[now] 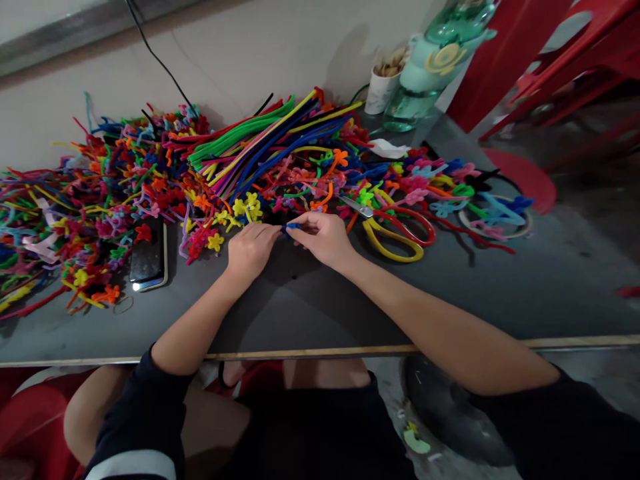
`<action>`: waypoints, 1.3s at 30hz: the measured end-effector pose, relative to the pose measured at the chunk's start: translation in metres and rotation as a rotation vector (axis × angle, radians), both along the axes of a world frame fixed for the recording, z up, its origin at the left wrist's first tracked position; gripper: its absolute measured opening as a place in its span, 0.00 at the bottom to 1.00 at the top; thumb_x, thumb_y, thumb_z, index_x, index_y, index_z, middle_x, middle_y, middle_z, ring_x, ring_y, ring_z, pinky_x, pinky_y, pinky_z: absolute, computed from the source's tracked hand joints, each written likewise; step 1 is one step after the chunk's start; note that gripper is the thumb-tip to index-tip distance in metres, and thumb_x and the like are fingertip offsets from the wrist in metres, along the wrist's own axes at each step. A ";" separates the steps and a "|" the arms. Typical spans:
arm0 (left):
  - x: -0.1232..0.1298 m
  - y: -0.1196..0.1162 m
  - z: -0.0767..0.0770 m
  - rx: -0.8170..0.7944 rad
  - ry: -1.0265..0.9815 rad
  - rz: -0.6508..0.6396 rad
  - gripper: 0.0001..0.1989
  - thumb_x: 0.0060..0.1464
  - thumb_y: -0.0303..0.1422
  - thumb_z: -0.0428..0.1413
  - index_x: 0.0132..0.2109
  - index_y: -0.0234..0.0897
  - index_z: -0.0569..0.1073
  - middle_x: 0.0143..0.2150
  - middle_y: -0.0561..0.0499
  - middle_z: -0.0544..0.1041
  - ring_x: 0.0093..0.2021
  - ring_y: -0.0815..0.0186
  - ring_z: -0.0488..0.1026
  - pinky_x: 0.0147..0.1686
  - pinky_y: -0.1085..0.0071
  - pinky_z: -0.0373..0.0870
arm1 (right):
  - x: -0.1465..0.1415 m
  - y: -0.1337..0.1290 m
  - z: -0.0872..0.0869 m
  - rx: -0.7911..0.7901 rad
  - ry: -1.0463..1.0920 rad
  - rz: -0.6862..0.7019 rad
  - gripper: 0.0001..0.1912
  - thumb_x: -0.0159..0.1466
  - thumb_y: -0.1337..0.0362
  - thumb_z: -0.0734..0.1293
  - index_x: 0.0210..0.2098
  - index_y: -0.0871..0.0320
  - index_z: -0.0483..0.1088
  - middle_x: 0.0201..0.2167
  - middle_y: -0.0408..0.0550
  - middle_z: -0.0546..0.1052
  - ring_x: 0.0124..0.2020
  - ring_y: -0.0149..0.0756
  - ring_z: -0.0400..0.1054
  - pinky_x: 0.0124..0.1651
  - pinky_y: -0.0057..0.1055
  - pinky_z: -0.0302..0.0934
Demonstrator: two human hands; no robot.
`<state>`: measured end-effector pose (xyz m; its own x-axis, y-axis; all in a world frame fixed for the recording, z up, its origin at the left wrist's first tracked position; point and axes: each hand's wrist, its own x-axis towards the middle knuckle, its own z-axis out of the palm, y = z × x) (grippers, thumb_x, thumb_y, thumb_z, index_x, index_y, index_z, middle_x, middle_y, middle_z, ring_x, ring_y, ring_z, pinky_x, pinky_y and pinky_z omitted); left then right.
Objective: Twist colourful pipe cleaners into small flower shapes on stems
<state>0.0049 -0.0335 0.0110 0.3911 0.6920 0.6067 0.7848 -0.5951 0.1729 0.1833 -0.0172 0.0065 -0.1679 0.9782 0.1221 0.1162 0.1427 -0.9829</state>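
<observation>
Both hands meet near the middle of the grey table. Between their fingertips is a small blue pipe-cleaner piece. My left hand pinches its left end, fingers pressed together. From the other side, my right hand holds it between thumb and fingers. Just behind the hands lie yellow pipe-cleaner flowers and a large heap of colourful twisted pieces. A bundle of straight pipe cleaners rests on top of the heap. Scissors with red and yellow handles lie right of my right hand.
A phone lies at the left, near a thin ring. At the back right stand a paper cup and a green bottle. Red chairs are beyond the table, and a dark basin sits below its front edge.
</observation>
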 end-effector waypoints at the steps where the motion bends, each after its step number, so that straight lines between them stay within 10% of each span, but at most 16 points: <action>1: 0.000 0.000 -0.001 -0.005 0.005 0.000 0.12 0.63 0.33 0.50 0.42 0.36 0.78 0.36 0.45 0.81 0.38 0.64 0.77 0.38 0.68 0.73 | 0.000 0.000 0.000 0.002 -0.004 -0.002 0.14 0.55 0.54 0.71 0.32 0.59 0.75 0.24 0.47 0.78 0.23 0.33 0.72 0.26 0.29 0.67; 29: -0.003 0.008 -0.001 0.010 0.015 -0.205 0.11 0.63 0.29 0.46 0.41 0.33 0.74 0.37 0.43 0.79 0.39 0.63 0.75 0.41 0.64 0.72 | 0.002 0.003 0.008 -0.233 0.101 0.109 0.17 0.47 0.55 0.75 0.29 0.62 0.76 0.17 0.45 0.74 0.21 0.30 0.70 0.21 0.24 0.61; 39: 0.008 0.003 0.001 -0.375 -0.457 -0.040 0.08 0.58 0.34 0.55 0.35 0.36 0.76 0.32 0.49 0.78 0.30 0.70 0.72 0.29 0.74 0.66 | 0.001 0.006 0.004 -0.153 0.097 0.073 0.15 0.51 0.56 0.73 0.33 0.59 0.77 0.21 0.45 0.76 0.22 0.31 0.70 0.21 0.25 0.62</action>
<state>0.0126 -0.0310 0.0124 0.1780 0.8817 0.4369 0.5591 -0.4560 0.6924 0.1838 -0.0116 0.0100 -0.2341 0.9722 -0.0082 0.0145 -0.0050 -0.9999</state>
